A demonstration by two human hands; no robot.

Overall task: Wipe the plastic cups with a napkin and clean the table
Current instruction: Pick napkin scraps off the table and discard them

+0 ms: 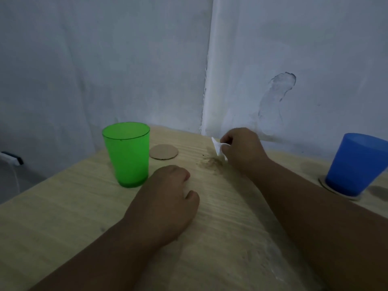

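1. Head view, right hand (241, 150): it is reaching toward twelve o'clock on the bench (63, 217) and pinching a small crumpled white napkin (218, 148) between thumb and fingertips. The napkin is hanging just above a brownish stain (210, 163) on the wood, probably so that it can be pressed down to scrub that spot.

2. Left hand (170, 198): it is resting knuckles-up on the bench near the centre, fingers curled under into a loose fist and holding nothing visible. It seems to be bracing the person while the other arm is stretching forward.

3. Green plastic cup (127, 154): it is standing upright at about ten o'clock, directly on the wood, just beside the left hand but apart from it. It appears to be set aside to leave the stained patch open.

4. Cardboard coaster (163, 151): this round disc is lying flat just beside the green cup, toward one o'clock from it, with nothing on it.

5. Blue plastic cup (354, 164): it is standing upright at about three o'clock, well apart from both hands, sitting on a second coaster (323, 184) whose edge is showing beneath its base.

6. Another dark mark (380, 193) is showing on the bench right of the blue cup, so table cleaning looks unfinished.
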